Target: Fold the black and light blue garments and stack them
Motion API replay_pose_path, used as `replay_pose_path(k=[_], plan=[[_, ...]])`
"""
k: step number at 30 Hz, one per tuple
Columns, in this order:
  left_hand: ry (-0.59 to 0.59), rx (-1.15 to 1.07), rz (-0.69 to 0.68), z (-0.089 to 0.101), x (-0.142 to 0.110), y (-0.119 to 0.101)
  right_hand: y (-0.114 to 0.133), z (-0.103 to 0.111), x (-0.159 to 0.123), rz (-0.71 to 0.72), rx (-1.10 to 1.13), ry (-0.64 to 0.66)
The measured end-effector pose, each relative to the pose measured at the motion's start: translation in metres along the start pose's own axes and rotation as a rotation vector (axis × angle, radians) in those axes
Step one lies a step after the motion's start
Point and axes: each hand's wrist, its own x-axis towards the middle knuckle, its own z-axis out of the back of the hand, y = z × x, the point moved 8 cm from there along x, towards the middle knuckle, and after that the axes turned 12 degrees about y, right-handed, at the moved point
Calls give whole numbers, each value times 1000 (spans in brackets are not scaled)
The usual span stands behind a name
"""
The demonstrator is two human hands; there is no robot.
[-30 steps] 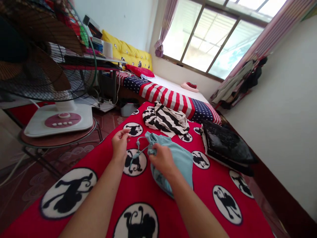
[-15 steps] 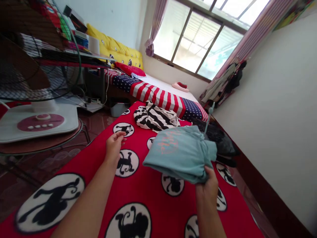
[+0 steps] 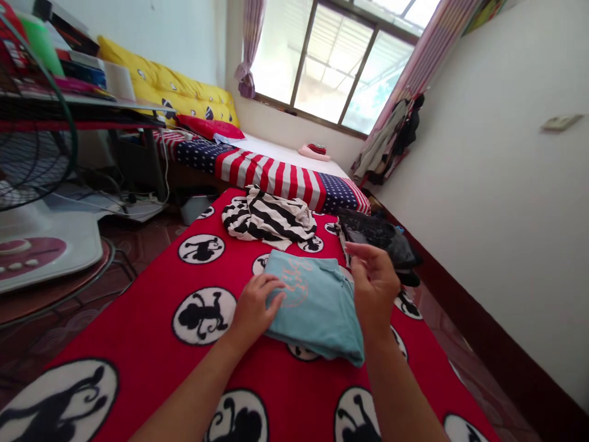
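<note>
A light-blue garment [image 3: 317,307] with pinkish lettering lies folded on the red blanket [image 3: 276,399], which is printed with black monkeys in white circles. My left hand [image 3: 257,307] rests at its left edge, fingers spread and touching the cloth. Above the right edge, my right hand [image 3: 375,282] is raised with curled fingers and the index finger near the thumb. A thin pale strip shows by its fingertips; whether the hand holds it is unclear. Just beyond lies a crumpled black-and-white striped garment [image 3: 271,218].
A black plastic bag [image 3: 377,239] lies at the far right of the blanket. A fan [image 3: 41,239] stands on a stool at left, beside a cluttered desk [image 3: 83,110]. Behind is a bed with a flag-patterned cover [image 3: 271,175]. The wall [image 3: 497,202] rises on the right.
The blue garment has come down onto the blanket. My right hand has released its edge and risen above it. My left hand has moved right onto the garment. The view has shifted right.
</note>
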Motion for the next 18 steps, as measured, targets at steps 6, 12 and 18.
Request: replay_pose_path(k=[6,12,18], plan=[[86,172,8,-18,-4,-5,-149,-42,29,-457,-467,241],[64,177,61,-20,-9,3,-182,-35,26,-525,-526,301],[110,145,102,-24,-13,6,-197,-25,7,-634,-707,338]])
